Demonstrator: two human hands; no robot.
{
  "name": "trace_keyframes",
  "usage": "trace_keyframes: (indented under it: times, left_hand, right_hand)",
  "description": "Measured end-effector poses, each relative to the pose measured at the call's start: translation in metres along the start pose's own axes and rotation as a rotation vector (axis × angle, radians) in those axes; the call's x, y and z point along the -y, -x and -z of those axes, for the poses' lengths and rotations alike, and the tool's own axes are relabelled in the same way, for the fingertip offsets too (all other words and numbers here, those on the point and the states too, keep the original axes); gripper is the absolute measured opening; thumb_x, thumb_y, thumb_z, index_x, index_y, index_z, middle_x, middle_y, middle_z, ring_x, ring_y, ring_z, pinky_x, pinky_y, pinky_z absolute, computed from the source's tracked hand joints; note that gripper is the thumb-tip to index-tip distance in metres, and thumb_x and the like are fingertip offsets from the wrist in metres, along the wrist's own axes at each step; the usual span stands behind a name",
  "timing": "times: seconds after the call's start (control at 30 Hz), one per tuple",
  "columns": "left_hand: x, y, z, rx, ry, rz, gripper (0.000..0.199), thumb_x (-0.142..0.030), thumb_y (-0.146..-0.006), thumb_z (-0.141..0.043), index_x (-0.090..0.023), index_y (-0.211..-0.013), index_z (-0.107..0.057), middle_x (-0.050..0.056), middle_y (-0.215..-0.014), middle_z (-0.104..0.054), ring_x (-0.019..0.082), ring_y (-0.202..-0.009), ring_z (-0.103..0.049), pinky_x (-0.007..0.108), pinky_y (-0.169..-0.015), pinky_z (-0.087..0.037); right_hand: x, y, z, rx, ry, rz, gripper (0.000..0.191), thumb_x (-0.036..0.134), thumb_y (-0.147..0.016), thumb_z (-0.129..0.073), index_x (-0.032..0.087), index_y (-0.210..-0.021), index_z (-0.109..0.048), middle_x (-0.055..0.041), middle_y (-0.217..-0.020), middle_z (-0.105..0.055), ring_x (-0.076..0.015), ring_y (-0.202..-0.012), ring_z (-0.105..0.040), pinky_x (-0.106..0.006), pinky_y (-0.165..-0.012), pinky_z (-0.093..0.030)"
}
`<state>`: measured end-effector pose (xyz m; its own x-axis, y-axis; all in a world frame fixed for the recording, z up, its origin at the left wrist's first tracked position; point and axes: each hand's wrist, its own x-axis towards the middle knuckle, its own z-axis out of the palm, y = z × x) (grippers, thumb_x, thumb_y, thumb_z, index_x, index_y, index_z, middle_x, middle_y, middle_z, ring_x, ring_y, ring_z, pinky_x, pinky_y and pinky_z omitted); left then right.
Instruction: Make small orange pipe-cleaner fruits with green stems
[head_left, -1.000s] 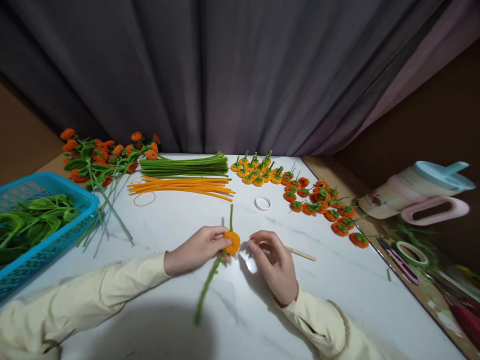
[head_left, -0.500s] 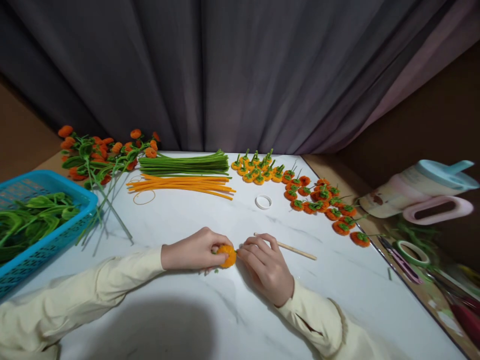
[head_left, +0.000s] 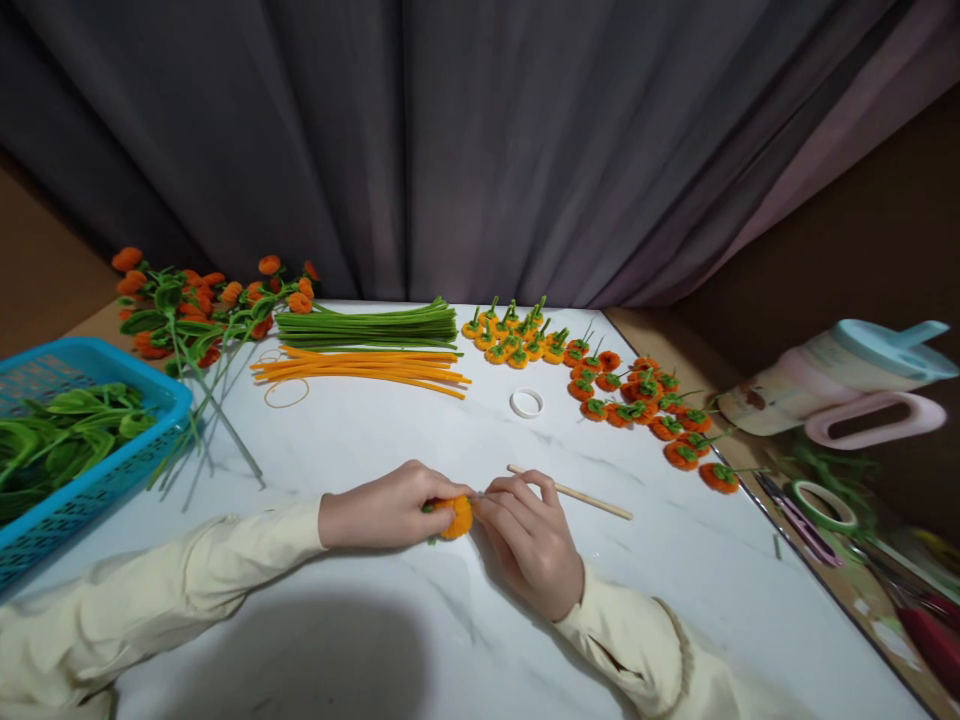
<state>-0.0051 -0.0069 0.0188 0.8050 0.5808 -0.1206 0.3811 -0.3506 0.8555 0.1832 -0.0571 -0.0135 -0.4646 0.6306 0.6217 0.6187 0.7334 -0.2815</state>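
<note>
My left hand is closed around a small fuzzy yellow-orange pipe-cleaner flower head, gripping it between thumb and fingers just above the table. A bit of green shows at its left side. Close on the right, my right hand has its fingertips pinched together at the flower head's edge. Something thin and greyish lies between those fingertips, too small to name. Beyond the right hand a thin wooden stick lies on the table, partly hidden behind the fingers.
Green pipe cleaners and orange pipe cleaners lie at the back. Yellow flower heads and orange flower heads stand right of them, near a white ring. A blue basket is left; a tumbler right.
My left fingers have shifted slightly over the top of the flower head, toward the right fingertips. A thin greyish piece now shows between the two hands.
</note>
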Motion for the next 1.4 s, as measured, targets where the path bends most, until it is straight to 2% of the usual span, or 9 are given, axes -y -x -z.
trace_keyframes:
  times: [0.17, 0.3, 0.5, 0.63, 0.73, 0.93, 1.17, 1.3, 1.4]
  left_hand:
    - [-0.001, -0.002, 0.010, 0.145, 0.334, 0.189, 0.028, -0.016, -0.078, -0.040, -0.010, -0.088, -0.066, -0.003, -0.057, -0.044, 0.007, -0.050, -0.032, 0.019, -0.047, -0.026]
    - [0.003, -0.002, 0.011, 0.229, 0.482, 0.203, 0.031, -0.021, -0.082, -0.041, -0.009, -0.095, -0.066, -0.003, -0.056, -0.042, 0.007, -0.048, -0.029, 0.020, -0.046, -0.026]
    - [0.008, -0.002, 0.007, 0.189, 0.313, 0.217, 0.045, -0.021, -0.081, -0.043, -0.011, -0.123, -0.053, -0.004, -0.057, -0.044, 0.008, -0.050, -0.033, 0.018, -0.047, -0.028]
    - [0.009, 0.000, 0.002, 0.072, 0.106, 0.081, 0.048, -0.019, -0.078, -0.043, -0.011, -0.125, -0.053, 0.003, -0.084, -0.062, 0.010, -0.063, -0.043, 0.020, -0.060, -0.037]
    - [0.011, 0.000, 0.003, 0.014, 0.108, 0.083, 0.048, -0.020, -0.077, -0.047, -0.011, -0.124, -0.053, 0.006, -0.092, -0.065, 0.011, -0.067, -0.048, 0.021, -0.063, -0.040]
    - [0.014, -0.003, 0.008, 0.057, 0.477, 0.203, 0.047, -0.035, -0.080, -0.054, -0.011, -0.120, -0.057, 0.007, -0.088, -0.064, 0.011, -0.067, -0.050, 0.021, -0.059, -0.040]
    - [0.016, -0.004, -0.002, 0.014, 0.584, 0.296, 0.055, -0.040, -0.074, -0.064, -0.008, -0.118, -0.056, -0.003, -0.053, -0.055, 0.006, -0.039, -0.043, 0.019, -0.041, -0.035]
    - [0.012, -0.003, -0.004, -0.028, 0.566, 0.315, 0.048, -0.041, -0.073, -0.064, -0.006, -0.104, -0.063, -0.002, -0.049, -0.055, 0.009, -0.041, -0.049, 0.021, -0.045, -0.042]
    - [0.011, -0.002, -0.007, -0.083, 0.560, 0.317, 0.040, -0.041, -0.073, -0.064, -0.007, -0.094, -0.063, -0.003, -0.049, -0.055, 0.009, -0.040, -0.049, 0.021, -0.044, -0.042]
  right_hand:
    - [0.000, -0.002, 0.001, 0.025, 0.094, 0.025, 0.018, 0.005, -0.088, -0.041, 0.012, -0.094, -0.056, -0.0047, -0.075, -0.065, -0.0170, -0.078, -0.055, -0.038, -0.079, -0.037]
    - [-0.003, -0.001, 0.002, 0.035, 0.215, 0.139, 0.021, 0.006, -0.089, -0.039, 0.010, -0.099, -0.057, -0.0073, -0.078, -0.066, -0.0189, -0.080, -0.055, -0.039, -0.079, -0.038]
    - [-0.002, 0.000, 0.001, 0.013, 0.284, 0.231, 0.025, 0.004, -0.087, -0.035, 0.007, -0.098, -0.057, -0.0082, -0.078, -0.067, -0.0196, -0.081, -0.056, -0.038, -0.083, -0.039]
    - [-0.003, 0.000, 0.000, 0.032, 0.224, 0.191, 0.027, 0.004, -0.088, -0.031, 0.009, -0.095, -0.057, -0.0059, -0.070, -0.064, -0.0175, -0.074, -0.055, -0.038, -0.083, -0.038]
    - [-0.005, 0.001, -0.001, 0.053, 0.169, 0.142, 0.025, 0.005, -0.089, -0.032, 0.010, -0.092, -0.056, -0.0037, -0.067, -0.062, -0.0159, -0.072, -0.054, -0.038, -0.084, -0.037]
    - [-0.007, 0.002, 0.000, 0.054, 0.154, 0.113, 0.023, 0.004, -0.089, -0.035, 0.011, -0.099, -0.055, -0.0059, -0.073, -0.063, -0.0177, -0.077, -0.054, -0.039, -0.082, -0.038]
    - [-0.006, 0.001, -0.001, 0.074, 0.198, 0.146, 0.026, 0.005, -0.089, -0.032, 0.008, -0.100, -0.054, -0.0076, -0.073, -0.062, -0.0189, -0.077, -0.053, -0.039, -0.081, -0.038]
    - [-0.006, 0.000, -0.002, 0.074, 0.217, 0.161, 0.024, 0.005, -0.089, -0.032, 0.007, -0.099, -0.054, -0.0073, -0.071, -0.061, -0.0189, -0.075, -0.053, -0.039, -0.080, -0.037]
    - [-0.007, 0.000, 0.000, 0.113, 0.138, 0.086, 0.023, 0.005, -0.089, -0.034, 0.009, -0.100, -0.054, -0.0065, -0.071, -0.060, -0.0183, -0.075, -0.052, -0.038, -0.080, -0.036]
